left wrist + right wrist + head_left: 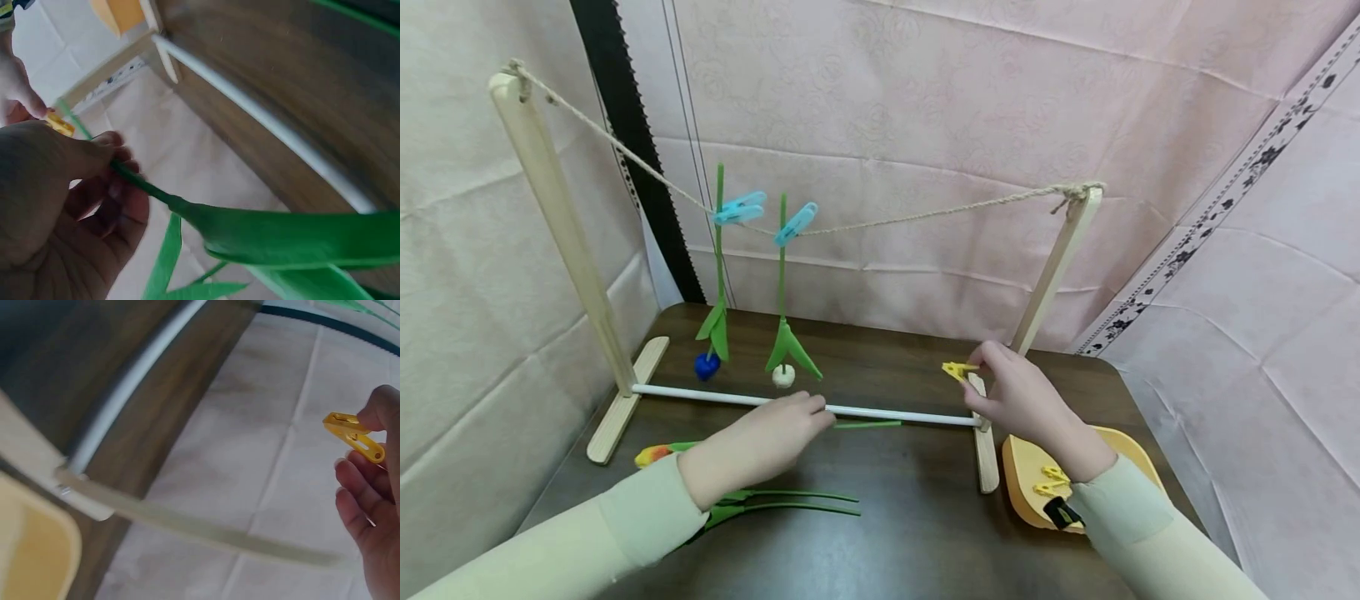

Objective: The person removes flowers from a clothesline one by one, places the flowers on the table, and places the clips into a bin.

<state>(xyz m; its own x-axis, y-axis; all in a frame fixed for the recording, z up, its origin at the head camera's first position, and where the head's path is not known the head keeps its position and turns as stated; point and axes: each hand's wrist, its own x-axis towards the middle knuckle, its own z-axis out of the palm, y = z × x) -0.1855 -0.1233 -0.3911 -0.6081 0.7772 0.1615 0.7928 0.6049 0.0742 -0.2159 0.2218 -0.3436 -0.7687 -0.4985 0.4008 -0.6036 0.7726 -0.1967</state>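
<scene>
My left hand (767, 446) pinches the green stem (140, 181) of an artificial tulip between thumb and fingers. Its red-and-yellow bloom (651, 455) shows left of the wrist, and the stem end sticks out to the right. In my right hand (1018, 396) a yellow clothespin (957, 370) is pinched by thumb and fingers, near the right post. Behind the hands, a blue tulip (706, 365) and a white tulip (783, 375) hang upside down from a sagging rope (917, 218). Light-blue clothespins (796, 223) fasten their stems to it.
Two wooden posts (561, 225) on flat feet carry the rope, joined low down by a white rod (895, 413). More green tulip stems (797, 504) lie on the dark table (917, 533) near the left forearm. A yellow tray (1022, 492) with yellow clothespins (1052, 482) sits below the right wrist.
</scene>
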